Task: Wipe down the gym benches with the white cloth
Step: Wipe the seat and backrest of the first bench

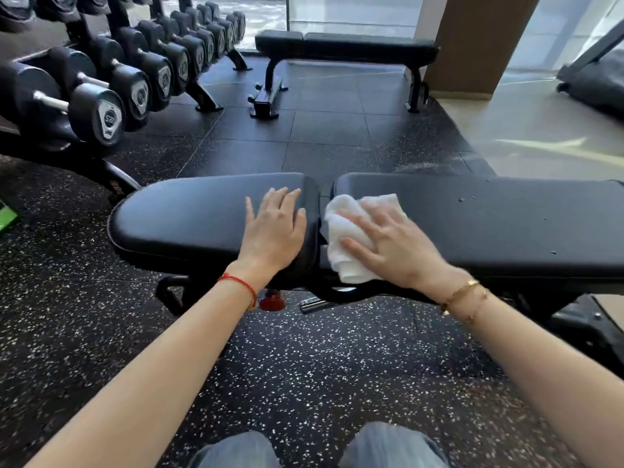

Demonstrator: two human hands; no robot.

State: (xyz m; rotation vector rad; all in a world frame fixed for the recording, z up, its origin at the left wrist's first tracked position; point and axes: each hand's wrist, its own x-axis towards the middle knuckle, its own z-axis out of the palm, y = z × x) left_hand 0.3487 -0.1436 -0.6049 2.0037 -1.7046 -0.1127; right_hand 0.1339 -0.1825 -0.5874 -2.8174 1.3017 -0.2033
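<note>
A black padded gym bench [489,224] runs across the middle of the view, with a short seat pad [189,217] on the left and a long back pad on the right. My right hand [395,248] lies flat on a crumpled white cloth [344,228], pressing it on the left end of the long pad, by the gap between the pads. My left hand [273,228] rests flat with fingers apart on the right end of the seat pad and holds nothing. A second black bench [354,47] stands farther back by the window.
A rack of black dumbbells [128,76] lines the left side. A brown pillar [479,42] stands at the back right, with dark equipment [594,79] beyond it. A red knob [271,300] hangs under the near bench. The floor is speckled rubber [304,373].
</note>
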